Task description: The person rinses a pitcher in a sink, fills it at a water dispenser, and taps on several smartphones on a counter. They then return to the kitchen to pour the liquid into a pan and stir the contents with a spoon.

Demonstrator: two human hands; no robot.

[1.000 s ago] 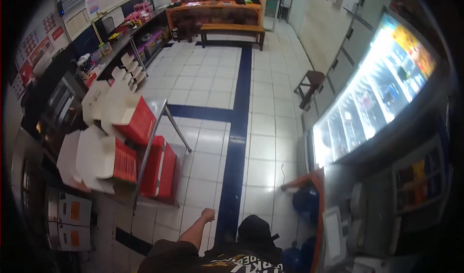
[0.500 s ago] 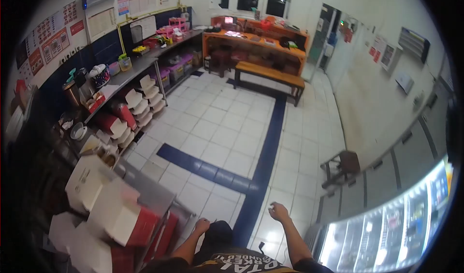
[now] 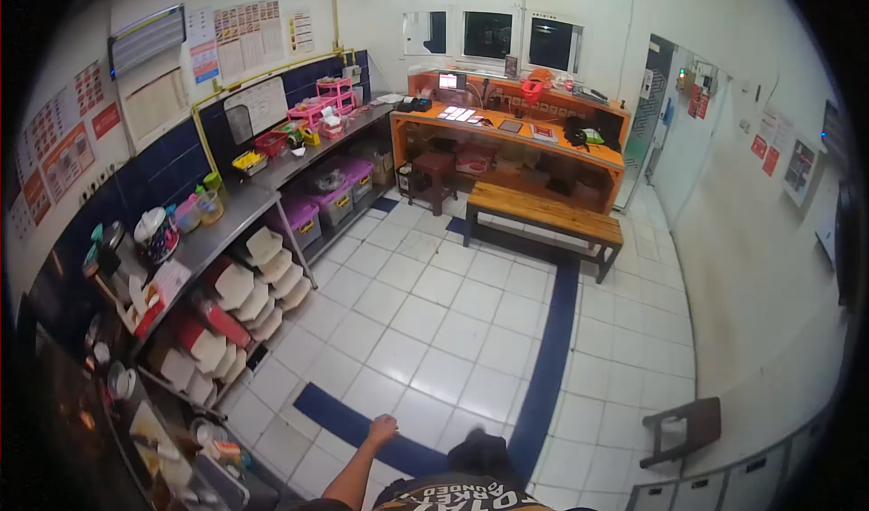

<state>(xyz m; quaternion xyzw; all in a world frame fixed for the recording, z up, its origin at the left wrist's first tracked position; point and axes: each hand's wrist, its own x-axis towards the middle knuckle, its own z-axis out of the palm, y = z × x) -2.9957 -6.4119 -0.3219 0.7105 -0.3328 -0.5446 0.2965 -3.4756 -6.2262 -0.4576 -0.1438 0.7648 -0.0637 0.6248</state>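
Note:
My left hand (image 3: 383,429) is stretched out in front of my body, low over the tiled floor (image 3: 425,348). Its fingers look loosely curled, and nothing shows in them. It touches no object; the dark blue floor stripe (image 3: 348,422) runs beneath it. My right hand is out of view. Below, the front of my dark printed shirt (image 3: 466,495) and one dark-clad leg (image 3: 480,457) are visible.
Along the left runs a steel counter (image 3: 249,199) with stacked food boxes (image 3: 231,294) underneath. Ahead stand a wooden bench (image 3: 543,212), an orange counter (image 3: 507,133) and a reddish-brown stool (image 3: 434,171). Another stool (image 3: 683,431) is at the lower right.
I have moved forward; the bench and orange counter look nearer. The open boxes at lower left and the lit display at lower right have left the view, as has my right hand.

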